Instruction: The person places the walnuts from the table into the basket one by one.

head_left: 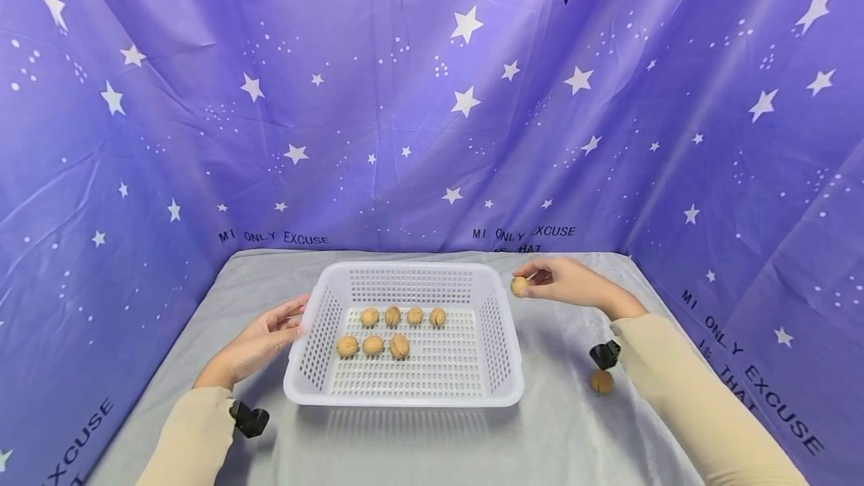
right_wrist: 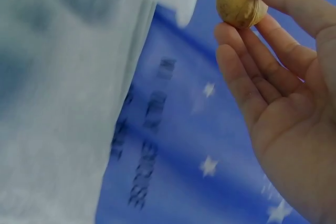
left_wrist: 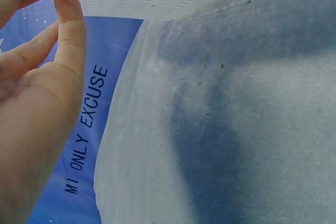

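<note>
A white perforated plastic basket stands on the table, with several walnuts lying inside in two rough rows toward its left and middle. My left hand is at the basket's left side, and in the left wrist view its thumb and a finger pinch the rim. Just outside the basket's right back corner, my right hand holds a walnut between thumb and fingertips, raised off the table. Another walnut rests on the cloth to the right of the basket, below the right wrist.
Grey cloth covers the table. Purple-blue curtains printed with stars and lettering hang behind and at both sides. A small black device sits at the left wrist and another at the right wrist.
</note>
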`<state>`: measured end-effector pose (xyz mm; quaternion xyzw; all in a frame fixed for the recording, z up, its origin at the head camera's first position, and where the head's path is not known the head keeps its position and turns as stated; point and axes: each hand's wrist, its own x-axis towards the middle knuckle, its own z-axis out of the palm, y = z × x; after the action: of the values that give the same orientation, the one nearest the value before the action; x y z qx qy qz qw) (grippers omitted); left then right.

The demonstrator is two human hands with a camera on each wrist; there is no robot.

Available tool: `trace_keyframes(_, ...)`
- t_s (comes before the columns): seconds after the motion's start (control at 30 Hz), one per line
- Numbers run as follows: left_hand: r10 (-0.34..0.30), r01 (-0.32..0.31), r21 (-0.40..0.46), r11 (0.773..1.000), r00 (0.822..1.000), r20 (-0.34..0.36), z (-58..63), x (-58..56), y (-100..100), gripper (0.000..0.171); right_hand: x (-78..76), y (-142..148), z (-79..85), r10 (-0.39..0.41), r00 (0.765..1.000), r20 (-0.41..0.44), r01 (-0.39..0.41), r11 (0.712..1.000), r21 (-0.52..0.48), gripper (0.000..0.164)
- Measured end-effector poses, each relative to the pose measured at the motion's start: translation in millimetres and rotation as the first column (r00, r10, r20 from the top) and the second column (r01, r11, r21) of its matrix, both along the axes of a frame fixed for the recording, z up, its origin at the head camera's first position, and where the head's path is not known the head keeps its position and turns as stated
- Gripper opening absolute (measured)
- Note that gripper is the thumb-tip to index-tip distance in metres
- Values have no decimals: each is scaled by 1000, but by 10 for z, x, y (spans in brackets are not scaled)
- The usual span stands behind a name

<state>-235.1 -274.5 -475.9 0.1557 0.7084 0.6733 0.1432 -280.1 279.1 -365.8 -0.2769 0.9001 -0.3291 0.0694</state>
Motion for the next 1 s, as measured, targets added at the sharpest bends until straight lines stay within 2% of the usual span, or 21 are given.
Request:
trace_keyframes(0.2,-9,9,5,1000,1000,-10,6,-6,6,69,-102,-476,88,86,996,7,-87,995,49,41)
trace_keyframes(0.4,-11,11,9,1000,1000,-10,10,0,11,69,-158,-895,29,183,982,46,-186,980,74,39)
trace_keyframes(0.6,1,-1,6,1000,1000,-5,10,4,11,70,-202,-1208,-93,245,964,105,-255,962,94,36)
trace_keyframes(1.0,-4,4,17,1000,1000,-9,3,-5,9,70,-238,-1583,-491,242,942,232,-283,944,167,35)
